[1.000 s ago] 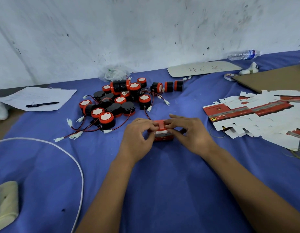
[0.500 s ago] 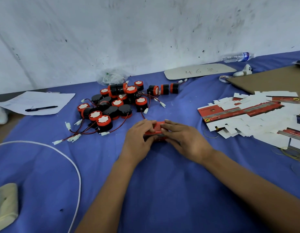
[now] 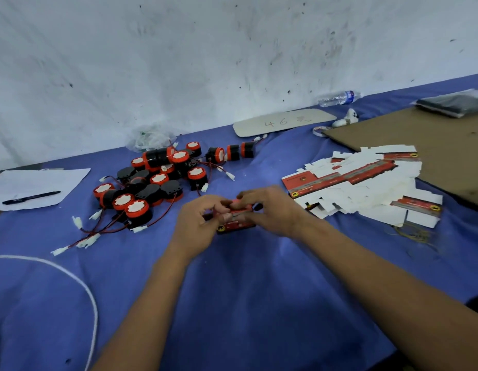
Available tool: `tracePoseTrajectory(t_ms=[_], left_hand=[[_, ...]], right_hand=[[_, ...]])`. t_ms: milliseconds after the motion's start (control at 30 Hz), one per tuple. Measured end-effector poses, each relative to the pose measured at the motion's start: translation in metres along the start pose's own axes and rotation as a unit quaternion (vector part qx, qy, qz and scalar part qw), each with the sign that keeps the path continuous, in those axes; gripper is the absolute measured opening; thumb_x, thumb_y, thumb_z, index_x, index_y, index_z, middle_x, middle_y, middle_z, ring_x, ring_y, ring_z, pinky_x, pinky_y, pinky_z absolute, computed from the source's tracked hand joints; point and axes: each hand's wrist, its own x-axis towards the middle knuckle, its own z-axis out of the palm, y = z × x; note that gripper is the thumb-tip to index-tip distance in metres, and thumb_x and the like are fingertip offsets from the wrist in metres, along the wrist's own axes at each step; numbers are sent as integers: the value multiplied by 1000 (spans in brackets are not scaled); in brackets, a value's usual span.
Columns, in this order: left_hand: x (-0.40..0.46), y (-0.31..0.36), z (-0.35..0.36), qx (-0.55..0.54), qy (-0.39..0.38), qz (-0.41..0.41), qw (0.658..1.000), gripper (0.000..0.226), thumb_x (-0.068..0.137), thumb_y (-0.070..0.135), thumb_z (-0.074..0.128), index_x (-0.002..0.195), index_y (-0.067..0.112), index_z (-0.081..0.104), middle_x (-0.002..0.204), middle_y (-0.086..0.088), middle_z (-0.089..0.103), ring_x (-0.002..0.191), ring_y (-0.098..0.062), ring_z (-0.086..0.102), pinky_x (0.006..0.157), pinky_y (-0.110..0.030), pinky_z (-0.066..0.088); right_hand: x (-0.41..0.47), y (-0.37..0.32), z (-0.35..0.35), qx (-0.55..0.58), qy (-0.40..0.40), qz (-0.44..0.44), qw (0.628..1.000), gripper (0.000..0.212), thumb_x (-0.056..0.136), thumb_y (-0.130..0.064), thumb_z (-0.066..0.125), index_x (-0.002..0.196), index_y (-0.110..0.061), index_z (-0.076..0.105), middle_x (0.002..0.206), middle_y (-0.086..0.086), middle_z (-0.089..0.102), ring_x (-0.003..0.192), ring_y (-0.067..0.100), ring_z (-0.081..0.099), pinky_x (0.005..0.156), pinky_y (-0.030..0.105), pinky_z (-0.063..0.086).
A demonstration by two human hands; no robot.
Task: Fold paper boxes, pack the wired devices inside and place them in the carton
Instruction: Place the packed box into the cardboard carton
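A small red paper box (image 3: pixel 236 224) lies on the blue cloth at the centre, held between both hands. My left hand (image 3: pixel 199 224) grips its left end, fingers curled over the top edge. My right hand (image 3: pixel 275 210) grips the right end from above, covering much of the box. Behind and to the left sits a pile of wired devices (image 3: pixel 149 183), black and red cylinders with red wires and white plugs. A heap of flat unfolded box blanks (image 3: pixel 366 183) lies to the right.
A brown cardboard sheet (image 3: pixel 420 145) lies at the far right with a dark bag (image 3: pixel 455 103) on it. A water bottle (image 3: pixel 339 97) and a card marked 46 (image 3: pixel 283 121) sit by the wall. Paper with a pen (image 3: pixel 31 196) lies left; a white cable (image 3: pixel 80 279) curves front left.
The box has tipped toward me, so its printed front face now shows. My fingers have shifted along its top edge. Both hands stay at the same spot.
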Motion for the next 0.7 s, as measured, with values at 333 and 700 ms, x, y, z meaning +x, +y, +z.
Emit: tracePoseTrajectory(t_ms=[333, 700], left_hand=[[99, 260, 207, -220, -141, 225, 939, 14, 92, 11, 71, 86, 21, 64, 95, 0, 67, 91, -11, 66, 82, -25, 52], [55, 407, 415, 189, -562, 286, 752, 7, 97, 17, 64, 102, 16, 69, 100, -6, 68, 102, -30, 65, 80, -33, 50]], right_hand=[[-185, -31, -295, -182, 218, 303, 910, 22, 88, -40, 72, 109, -33, 77, 96, -12, 73, 85, 0, 66, 72, 15, 49], [-337, 22, -355, -86, -39, 726, 681, 11, 94, -18, 69, 96, -8, 66, 95, 12, 69, 83, 29, 72, 75, 40, 61]])
